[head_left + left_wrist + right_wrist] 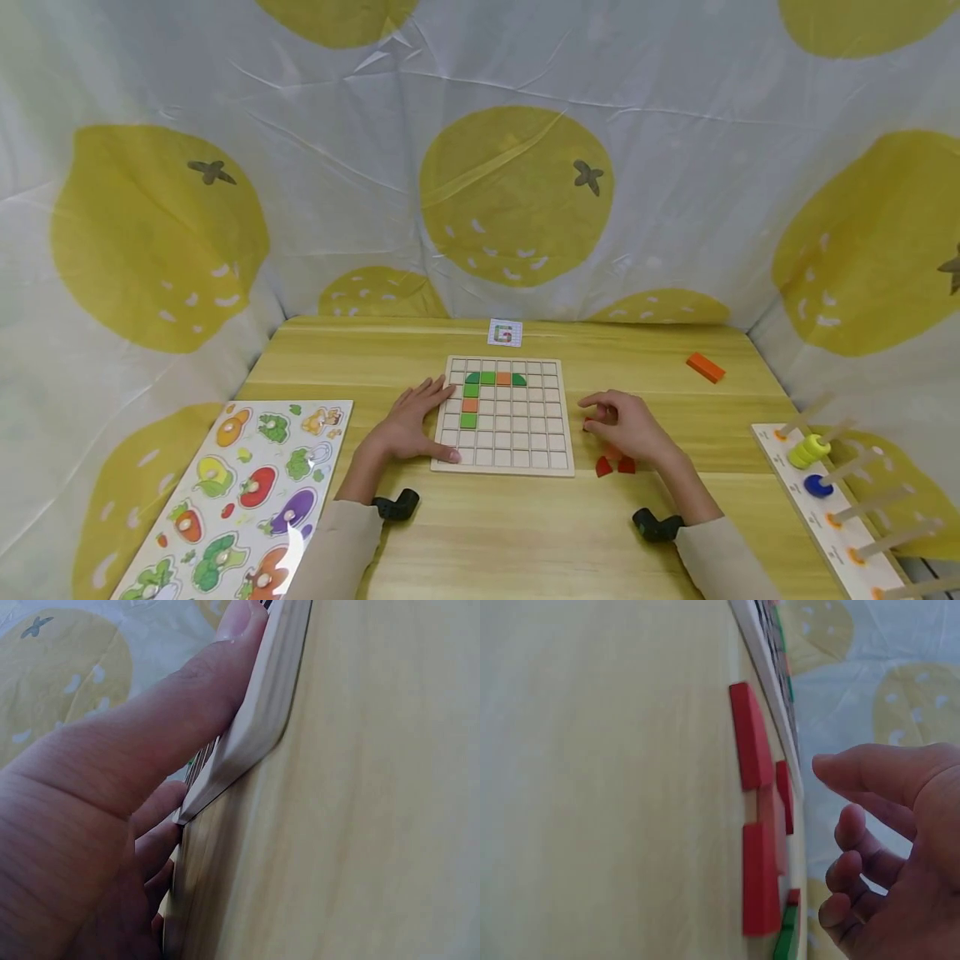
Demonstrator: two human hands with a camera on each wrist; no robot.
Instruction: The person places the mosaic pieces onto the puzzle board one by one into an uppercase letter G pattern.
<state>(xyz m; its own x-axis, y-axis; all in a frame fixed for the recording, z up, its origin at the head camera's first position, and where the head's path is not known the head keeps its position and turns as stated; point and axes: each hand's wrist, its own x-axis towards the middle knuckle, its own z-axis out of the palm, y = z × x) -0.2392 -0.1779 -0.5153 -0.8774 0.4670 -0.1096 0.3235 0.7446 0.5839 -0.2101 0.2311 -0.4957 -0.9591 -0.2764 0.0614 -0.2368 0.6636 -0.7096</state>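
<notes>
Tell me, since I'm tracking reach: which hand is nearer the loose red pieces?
Right. The right hand hovers just above the red pieces; the left hand rests across the grid board, on its far edge.

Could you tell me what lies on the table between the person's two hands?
In the head view, the wooden grid board lies between the left hand, which rests on its edge, and the right hand.

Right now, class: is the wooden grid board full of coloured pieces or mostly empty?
Mostly empty. The grid board holds only a few green and orange pieces near its top left; the other squares are bare.
</notes>
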